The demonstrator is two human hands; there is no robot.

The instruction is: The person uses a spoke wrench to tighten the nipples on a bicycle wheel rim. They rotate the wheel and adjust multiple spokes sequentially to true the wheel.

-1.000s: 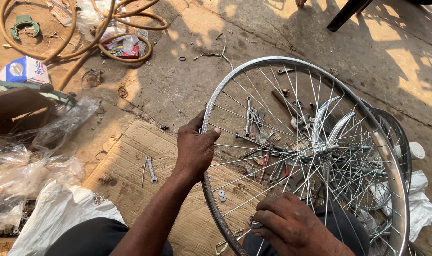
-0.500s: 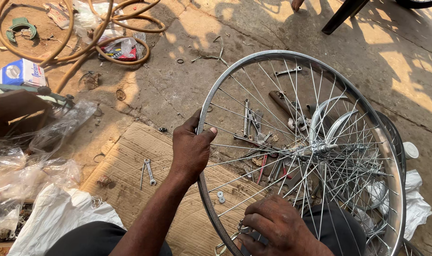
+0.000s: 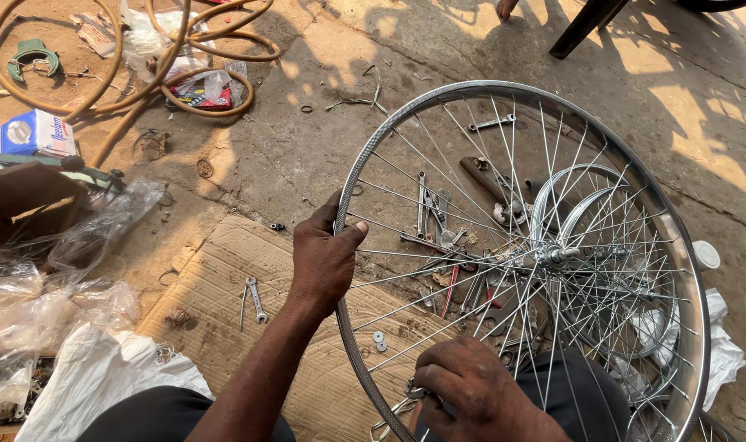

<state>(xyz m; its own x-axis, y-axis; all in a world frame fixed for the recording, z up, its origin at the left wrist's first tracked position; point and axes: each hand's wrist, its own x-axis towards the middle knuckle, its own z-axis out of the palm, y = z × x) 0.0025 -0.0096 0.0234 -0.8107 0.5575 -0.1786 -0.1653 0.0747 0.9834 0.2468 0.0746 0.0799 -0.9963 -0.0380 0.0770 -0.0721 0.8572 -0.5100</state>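
While left hand [image 3: 324, 260] clasps wheel rim [image 3: 365, 164], right hand [image 3: 471, 393] grip pinching spoke nipple [image 3: 412, 394]

The rim [image 3: 438, 96] is bright, glossy metal with a finely dimpled band, and the thin spokes [image 3: 438, 262] and hub [image 3: 553, 255] shine the same silvery way. Under it lies matt, ribbed brown cardboard [image 3: 226, 286] on rough, cracked concrete [image 3: 307, 155], with a small steel spanner [image 3: 256, 299] gleaming dully. Crinkled clear plastic bags [image 3: 54, 303] look glossy, the white cloth [image 3: 103, 376] matt, and the tan hose [image 3: 103, 90] smooth, rubbery.
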